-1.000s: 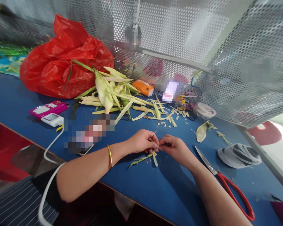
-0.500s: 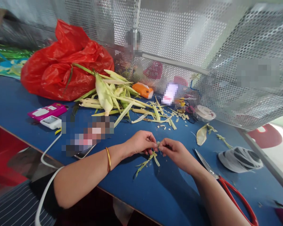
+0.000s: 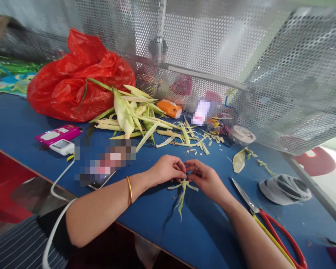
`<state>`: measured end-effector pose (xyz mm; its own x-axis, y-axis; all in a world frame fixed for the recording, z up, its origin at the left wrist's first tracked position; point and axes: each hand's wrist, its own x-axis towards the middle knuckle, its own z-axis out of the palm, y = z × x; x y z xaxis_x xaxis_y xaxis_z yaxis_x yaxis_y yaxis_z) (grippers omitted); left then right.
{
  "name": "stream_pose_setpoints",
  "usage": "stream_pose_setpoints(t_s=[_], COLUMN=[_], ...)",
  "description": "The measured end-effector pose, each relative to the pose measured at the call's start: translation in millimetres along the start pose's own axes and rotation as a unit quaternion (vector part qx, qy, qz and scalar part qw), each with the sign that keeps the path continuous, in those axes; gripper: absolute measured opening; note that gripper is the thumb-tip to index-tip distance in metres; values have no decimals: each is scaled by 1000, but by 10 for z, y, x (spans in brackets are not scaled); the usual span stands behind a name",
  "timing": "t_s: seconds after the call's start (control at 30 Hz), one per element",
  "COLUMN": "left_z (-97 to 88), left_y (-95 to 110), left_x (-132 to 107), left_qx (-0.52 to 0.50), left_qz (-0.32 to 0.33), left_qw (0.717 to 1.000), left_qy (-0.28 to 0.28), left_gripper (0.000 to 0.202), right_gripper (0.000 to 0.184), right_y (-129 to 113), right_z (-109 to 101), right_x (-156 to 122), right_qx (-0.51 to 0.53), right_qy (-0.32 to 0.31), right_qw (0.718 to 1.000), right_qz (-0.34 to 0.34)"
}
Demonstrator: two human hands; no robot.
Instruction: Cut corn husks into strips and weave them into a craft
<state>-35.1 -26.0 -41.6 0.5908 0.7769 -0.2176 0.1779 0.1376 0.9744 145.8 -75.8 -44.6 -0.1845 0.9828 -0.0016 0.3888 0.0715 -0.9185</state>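
Over the blue table, my left hand [image 3: 169, 170] and my right hand [image 3: 202, 175] meet fingertip to fingertip. Both are closed in a pinch on the top of a small figure of pale green corn husk strips [image 3: 182, 186]. Two short strips stick out sideways from it, and a longer frayed strip hangs down towards me. What exactly lies between the fingertips is hidden. Scissors [image 3: 257, 211] with red and yellow handles lie just right of my right forearm. A spool of whitish thread [image 3: 285, 189] stands beyond them.
Corn husks [image 3: 124, 114] are heaped before a red plastic bag [image 3: 81, 80], with husk scraps [image 3: 196, 140] nearby. A phone [image 3: 105, 177] lies by my left forearm; a white cable [image 3: 56, 224] crosses that arm. Perforated metal panels [image 3: 201, 45] border the back. A loose husk piece [image 3: 239, 161] lies right.
The husk figure has turned, so its long strip now points towards me instead of down-left. My right hand has shifted its fingers and still meets my left.
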Motion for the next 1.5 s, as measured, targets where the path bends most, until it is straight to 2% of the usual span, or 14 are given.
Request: stream_pose_setpoints(t_s=[0.17, 0.3, 0.4, 0.53, 0.8, 0.93, 1.07, 1.5], left_z=[-2, 27, 53, 75, 95, 112, 112, 76], left_y=[12, 34, 11, -26, -46, -55, -43, 14], left_x=[-2, -38, -58, -68, -66, -64, -68, -89], left_qx=[94, 230, 290, 335, 347, 344, 331, 340], left_qz=[85, 161, 190, 197, 250, 270, 272, 242], left_qw=[992, 955, 931, 914, 893, 888, 892, 896], left_qy=[29, 90, 112, 120, 138, 142, 143, 150], left_gripper=[9, 8, 11, 13, 14, 14, 13, 12], right_gripper=[28, 21, 17, 18, 20, 20, 21, 19], right_y=[25, -2, -25, -54, 37, 83, 85, 51], right_z=[-9, -2, 22, 40, 34, 50, 57, 10], right_x=[5, 4, -3, -8, 39, 56, 56, 34], right_qx=[-42, -77, -99, -94, 3, 43, 38, -12], right_qy=[-12, 4, 14, 23, 21, 49, 74, 67], right_qw=[999, 997, 995, 995, 1000, 998, 996, 997], right_qz=[-3, 7, 1, 8, 10, 26, 39, 36])
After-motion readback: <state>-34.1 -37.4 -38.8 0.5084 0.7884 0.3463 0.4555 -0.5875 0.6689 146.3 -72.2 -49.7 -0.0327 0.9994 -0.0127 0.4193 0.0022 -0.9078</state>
